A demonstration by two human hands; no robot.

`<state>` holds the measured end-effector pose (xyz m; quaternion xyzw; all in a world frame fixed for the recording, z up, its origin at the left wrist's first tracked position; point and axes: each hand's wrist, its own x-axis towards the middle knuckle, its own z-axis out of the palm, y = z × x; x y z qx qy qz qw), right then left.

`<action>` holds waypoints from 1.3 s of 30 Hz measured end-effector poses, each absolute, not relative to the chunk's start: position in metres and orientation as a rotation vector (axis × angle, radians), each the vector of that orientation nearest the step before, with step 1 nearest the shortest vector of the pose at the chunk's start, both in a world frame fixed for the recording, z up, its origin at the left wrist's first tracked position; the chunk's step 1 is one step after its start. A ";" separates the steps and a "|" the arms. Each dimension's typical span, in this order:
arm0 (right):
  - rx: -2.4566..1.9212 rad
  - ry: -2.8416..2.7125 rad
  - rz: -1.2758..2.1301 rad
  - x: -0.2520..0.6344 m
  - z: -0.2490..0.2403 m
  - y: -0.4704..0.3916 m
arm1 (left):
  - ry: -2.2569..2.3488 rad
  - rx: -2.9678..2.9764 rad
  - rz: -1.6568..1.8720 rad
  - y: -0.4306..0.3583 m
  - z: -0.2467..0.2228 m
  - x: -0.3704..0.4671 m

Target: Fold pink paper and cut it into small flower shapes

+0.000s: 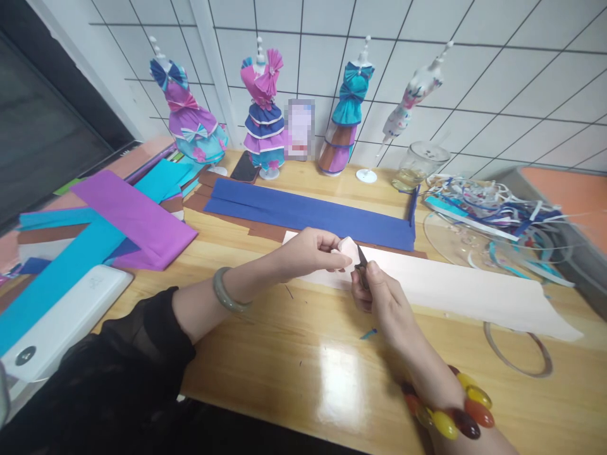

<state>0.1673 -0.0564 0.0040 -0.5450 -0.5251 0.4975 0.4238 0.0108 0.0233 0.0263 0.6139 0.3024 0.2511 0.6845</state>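
My left hand (315, 254) pinches a small pale pink piece of paper (349, 250) between thumb and fingers. In my right hand (384, 291) are small dark scissors (362, 265), their blades touching the edge of that piece. Most of the scissor handles are hidden by my fingers. Below both hands a long pale pink paper strip (455, 284) lies on the wooden table (265, 366). Just behind it stretches a folded dark blue paper strip (308, 212), over brown paper.
Several small dress-form mannequins (265, 120) stand along the tiled wall, most in paper dresses. To the left are purple paper (137, 215), turquoise paper and a white device (71, 322). A pile of paper scraps (502, 208), a glass jar (422, 163) and a tape ring (519, 363) sit right.
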 end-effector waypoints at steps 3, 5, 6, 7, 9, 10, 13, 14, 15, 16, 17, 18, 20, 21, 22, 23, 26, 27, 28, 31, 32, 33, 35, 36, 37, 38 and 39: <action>-1.340 -1.285 1.262 0.166 0.004 -0.057 | 0.670 1.374 0.560 0.021 0.027 0.011; -1.340 -1.287 1.258 0.166 0.004 -0.057 | 0.675 1.365 0.558 0.020 0.027 0.012; -1.345 -1.291 1.252 0.166 0.004 -0.057 | 0.677 1.362 0.558 0.020 0.026 0.012; -1.351 -1.295 1.245 0.166 0.004 -0.057 | 0.678 1.361 0.560 0.020 0.026 0.012; -1.363 -1.307 1.225 0.167 0.004 -0.057 | 0.679 1.366 0.564 0.021 0.025 0.012; -1.371 -1.311 1.218 0.167 0.004 -0.057 | 0.678 1.371 0.563 0.021 0.025 0.012; -1.386 -1.324 1.210 0.167 0.004 -0.057 | 0.681 1.380 0.561 0.022 0.025 0.012; -1.389 -1.329 1.206 0.166 0.005 -0.057 | 0.679 1.378 0.562 0.022 0.025 0.012; -1.393 -1.335 1.199 0.166 0.005 -0.057 | 0.676 1.376 0.564 0.023 0.025 0.012; -1.396 -1.341 1.192 0.166 0.006 -0.057 | 0.676 1.374 0.565 0.023 0.025 0.012; -1.396 -1.344 1.188 0.166 0.007 -0.057 | 0.677 1.373 0.564 0.023 0.025 0.012; -1.396 -1.344 1.189 0.166 0.007 -0.057 | 0.679 1.373 0.562 0.023 0.026 0.012; -1.394 -1.343 1.197 0.166 0.007 -0.057 | 0.683 1.375 0.559 0.024 0.026 0.011; -1.392 -1.342 1.200 0.166 0.007 -0.057 | 0.682 1.374 0.561 0.024 0.025 0.011; -1.392 -1.342 1.202 0.166 0.006 -0.057 | 0.679 1.373 0.561 0.024 0.025 0.011; -1.395 -1.344 1.202 0.167 0.006 -0.057 | 0.677 1.372 0.561 0.025 0.025 0.011; -1.397 -1.354 1.193 0.167 0.007 -0.057 | 0.682 1.372 0.550 0.025 0.025 0.010; -1.397 -1.356 1.191 0.167 0.007 -0.057 | 0.685 1.372 0.545 0.026 0.025 0.010; -1.396 -1.357 1.188 0.166 0.007 -0.057 | 0.689 1.372 0.543 0.026 0.025 0.010; -1.382 -1.365 1.189 0.167 0.008 -0.057 | 0.696 1.376 0.543 0.026 0.025 0.010; -1.377 -1.366 1.192 0.167 0.008 -0.057 | 0.696 1.381 0.545 0.027 0.025 0.010; -1.372 -1.368 1.195 0.167 0.008 -0.056 | 0.696 1.386 0.549 0.027 0.025 0.011; -1.365 -1.370 1.199 0.168 0.007 -0.057 | 0.691 1.393 0.556 0.028 0.025 0.010; -1.362 -1.373 1.199 0.168 0.006 -0.057 | 0.687 1.393 0.560 0.028 0.025 0.010; -1.359 -1.376 1.201 0.168 0.006 -0.057 | 0.684 1.391 0.560 0.028 0.025 0.010; -1.358 -1.377 1.203 0.169 0.006 -0.057 | 0.681 1.388 0.561 0.028 0.025 0.010; -1.358 -1.376 1.208 0.169 0.005 -0.057 | 0.680 1.383 0.562 0.028 0.025 0.010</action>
